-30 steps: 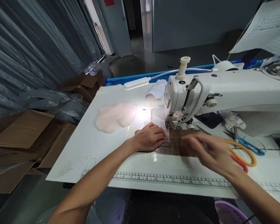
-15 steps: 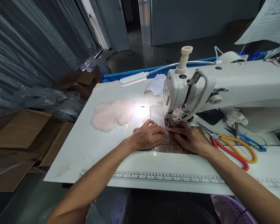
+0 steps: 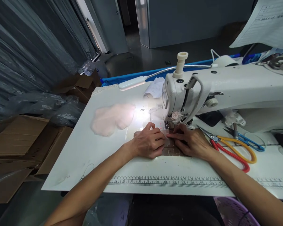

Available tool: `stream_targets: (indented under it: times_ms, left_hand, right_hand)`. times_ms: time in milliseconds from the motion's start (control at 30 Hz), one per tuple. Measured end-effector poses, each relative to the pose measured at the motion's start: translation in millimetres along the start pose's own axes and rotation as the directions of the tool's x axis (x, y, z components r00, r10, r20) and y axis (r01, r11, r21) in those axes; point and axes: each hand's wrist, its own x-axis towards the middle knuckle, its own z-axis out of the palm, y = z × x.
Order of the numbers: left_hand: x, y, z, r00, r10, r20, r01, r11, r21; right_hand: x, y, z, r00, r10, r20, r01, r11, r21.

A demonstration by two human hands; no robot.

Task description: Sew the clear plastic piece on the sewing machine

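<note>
My left hand [image 3: 149, 140] is closed, its fingers curled onto the left edge of a small piece of sheer pale fabric [image 3: 166, 133]. From the other side my right hand [image 3: 191, 141] pinches the fabric's right edge, index finger stretched along it. Both hands work just in front of the needle and presser foot of a white sewing machine [image 3: 235, 82]; the fingers partly hide the fabric. Under the hands lies a shiny brown plate [image 3: 171, 151] on the white table [image 3: 85, 163]. A pale pink sheer fabric piece [image 3: 112, 119] lies flat to the left.
Red-and-yellow-handled scissors [image 3: 231, 149] and blue thread snips [image 3: 251, 142] lie right of my right hand. A lit lamp [image 3: 132, 83] hangs over the table. A printed ruler [image 3: 165, 181] runs along the front edge. Cardboard boxes [image 3: 21, 131] stand at left, a purple basket [image 3: 233, 210] below.
My left hand has drawn back slightly toward me and its fingers are more curled. The right hand stays by the presser foot. The whole view has shifted a little.
</note>
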Motion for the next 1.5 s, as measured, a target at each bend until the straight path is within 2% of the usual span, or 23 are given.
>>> stream_targets:
  times_ms: [167, 367, 533, 733, 833, 1067, 1400, 1500]
  left_hand:
    - [3.9, -3.5, -3.9, 0.994, 0.053, 0.097, -0.051, 0.999, -0.018]
    - [0.4, -5.8, 3.0, 0.998, 0.019, 0.068, -0.015, 0.997, -0.071]
    - [0.0, -2.9, 0.1, 0.994, 0.0, 0.108, 0.004, 0.999, -0.037]
    - [0.2, -1.5, -3.7, 0.987, -0.032, 0.155, 0.033, 0.999, -0.003]
    - [0.0, -1.7, -2.7, 0.984, -0.058, 0.17, 0.057, 0.998, 0.008]
    - [1.6, -2.9, -1.7, 0.978, -0.101, 0.181, 0.097, 0.995, 0.028]
    - [2.8, -8.8, -1.6, 0.973, -0.154, 0.171, 0.156, 0.988, -0.002]
    - [3.8, -10.6, -3.6, 0.974, -0.16, 0.161, 0.163, 0.987, -0.003]
  right_hand:
    - [-2.6, 0.7, 1.9, 0.999, -0.035, 0.005, 0.035, 0.998, -0.043]
    - [-2.6, -1.7, 4.2, 0.999, -0.036, 0.034, 0.041, 0.988, -0.149]
    - [1.0, -6.9, 3.7, 0.998, -0.057, -0.012, 0.052, 0.97, -0.239]
    - [5.0, -10.5, 2.9, 0.995, -0.086, -0.055, 0.07, 0.966, -0.249]
    - [3.0, -10.4, 2.2, 0.993, -0.101, -0.066, 0.086, 0.976, -0.202]
    - [-2.1, -11.3, 0.7, 0.999, -0.049, -0.007, 0.048, 0.997, -0.062]
    - [-1.0, -13.3, 3.8, 1.0, 0.004, -0.001, -0.005, 0.987, -0.163]
    - [-1.7, -13.0, 8.5, 1.0, 0.016, 0.017, -0.014, 0.989, -0.144]
